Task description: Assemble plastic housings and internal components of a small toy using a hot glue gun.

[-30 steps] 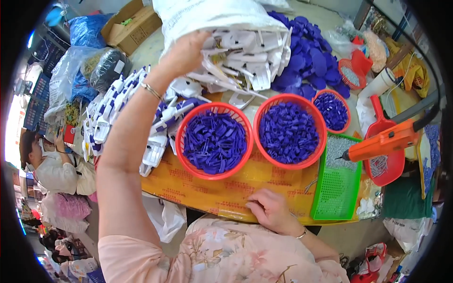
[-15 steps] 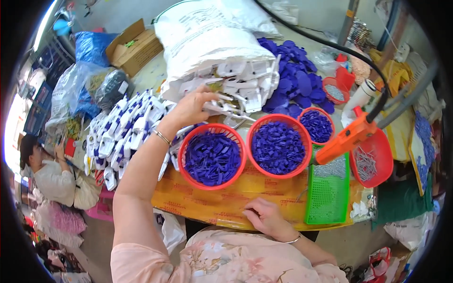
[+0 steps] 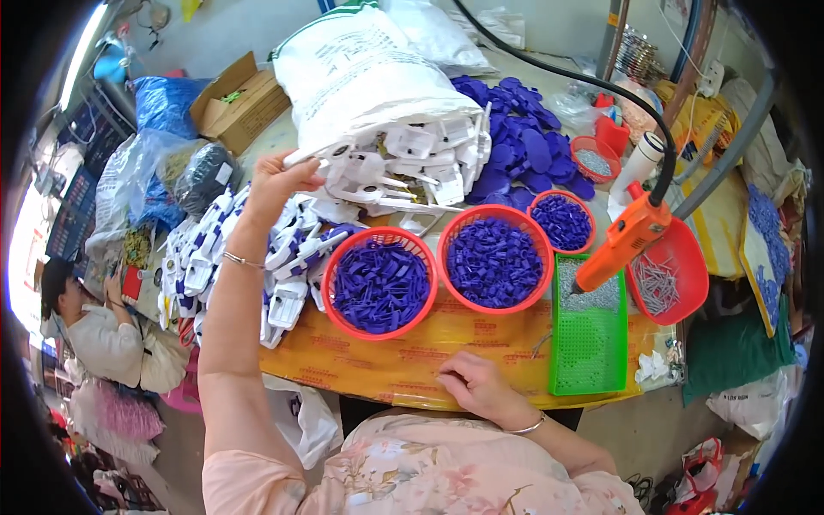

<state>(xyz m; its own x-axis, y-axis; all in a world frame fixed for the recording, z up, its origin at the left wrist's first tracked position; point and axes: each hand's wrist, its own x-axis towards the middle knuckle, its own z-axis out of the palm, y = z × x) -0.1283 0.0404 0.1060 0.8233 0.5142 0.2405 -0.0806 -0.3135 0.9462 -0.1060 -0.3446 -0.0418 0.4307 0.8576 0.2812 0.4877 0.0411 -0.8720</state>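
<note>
My left hand (image 3: 285, 178) is closed on the edge of the mouth of a big white woven sack (image 3: 365, 77). White plastic parts with handles (image 3: 412, 159) spill out of the sack's mouth. Below my left forearm lies a heap of white and purple assembled pieces (image 3: 287, 249). My right hand (image 3: 482, 388) rests at the table's near edge on the yellow sheet (image 3: 395, 360), its fingers loosely curled with nothing visible in them. Closest to it are a red basket of purple strips (image 3: 384, 286), another red basket of small purple parts (image 3: 495, 262) and a green tray (image 3: 588, 356).
An orange electric screwdriver (image 3: 625, 240) hangs from a black cable above the green tray. Purple oval discs (image 3: 524, 137) are heaped beside the sack. A red bowl (image 3: 691, 287) of metal pins stands at the right. Another person (image 3: 103, 335) sits at the far left.
My left hand has moved left from the white parts in the sack's mouth to the sack's edge. The sack's mouth has lifted, baring more parts. My right hand stays nearly still.
</note>
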